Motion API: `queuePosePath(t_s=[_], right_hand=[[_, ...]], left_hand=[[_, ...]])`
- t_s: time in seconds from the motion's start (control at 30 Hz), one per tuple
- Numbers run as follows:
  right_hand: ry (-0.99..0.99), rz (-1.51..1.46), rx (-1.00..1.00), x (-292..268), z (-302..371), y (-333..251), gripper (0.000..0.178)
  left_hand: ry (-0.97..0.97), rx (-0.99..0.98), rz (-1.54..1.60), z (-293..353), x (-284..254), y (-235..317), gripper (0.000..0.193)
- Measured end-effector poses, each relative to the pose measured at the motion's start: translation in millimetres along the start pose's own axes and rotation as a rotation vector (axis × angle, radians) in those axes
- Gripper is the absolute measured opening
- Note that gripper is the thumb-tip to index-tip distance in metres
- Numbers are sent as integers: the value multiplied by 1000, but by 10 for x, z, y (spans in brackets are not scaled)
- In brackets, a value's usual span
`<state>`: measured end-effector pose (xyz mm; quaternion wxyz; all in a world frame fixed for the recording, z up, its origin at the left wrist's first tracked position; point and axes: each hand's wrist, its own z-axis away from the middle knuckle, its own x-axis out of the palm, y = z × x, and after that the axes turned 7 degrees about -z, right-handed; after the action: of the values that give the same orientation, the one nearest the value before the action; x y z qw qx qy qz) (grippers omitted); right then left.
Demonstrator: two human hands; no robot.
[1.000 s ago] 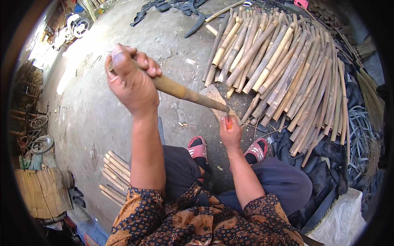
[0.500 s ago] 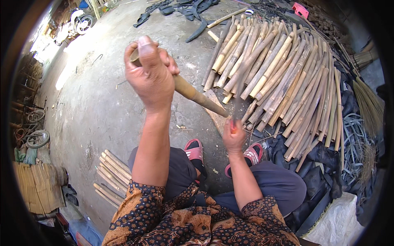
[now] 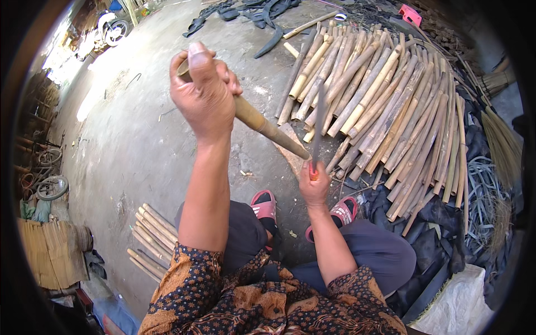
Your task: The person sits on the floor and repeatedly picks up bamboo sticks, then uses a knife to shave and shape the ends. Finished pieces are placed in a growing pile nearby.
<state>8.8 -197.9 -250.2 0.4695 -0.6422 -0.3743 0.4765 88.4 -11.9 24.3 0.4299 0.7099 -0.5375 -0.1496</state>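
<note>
My left hand [image 3: 204,92] is closed round the upper end of a bamboo pole [image 3: 261,124], with the thumb lying along its hollow top. The pole slants down to the right, its lower end close to my right hand and in front of a flat wooden board [image 3: 291,149]. In my right hand [image 3: 315,188] is a knife [image 3: 319,125] with a red-orange handle, its long grey blade pointing up and away, slightly blurred. The blade stands just right of the pole's lower end; whether they touch I cannot tell.
A large heap of cut bamboo poles [image 3: 391,106] covers the floor at the right. A smaller bundle of bamboo [image 3: 155,234] lies at my left. Dark rubber strips [image 3: 245,14] are at the far side, a white sack [image 3: 458,301] at the near right, and a broom [image 3: 501,142] farther right.
The knife blade has tilted slightly left and shows less blur. My right hand has shifted a little left. The bamboo pole and my left hand have barely moved.
</note>
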Motion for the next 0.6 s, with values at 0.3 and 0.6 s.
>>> queuePosePath(t_s=[0.3,0.6], right_hand=[[-68,14,185,-116,-32,-39,31],[-138,299,259,-35,20,-4,36]], left_hand=[[0,-18,25,-2,5,28,38],[-10,-8,87,11,145,35,38]])
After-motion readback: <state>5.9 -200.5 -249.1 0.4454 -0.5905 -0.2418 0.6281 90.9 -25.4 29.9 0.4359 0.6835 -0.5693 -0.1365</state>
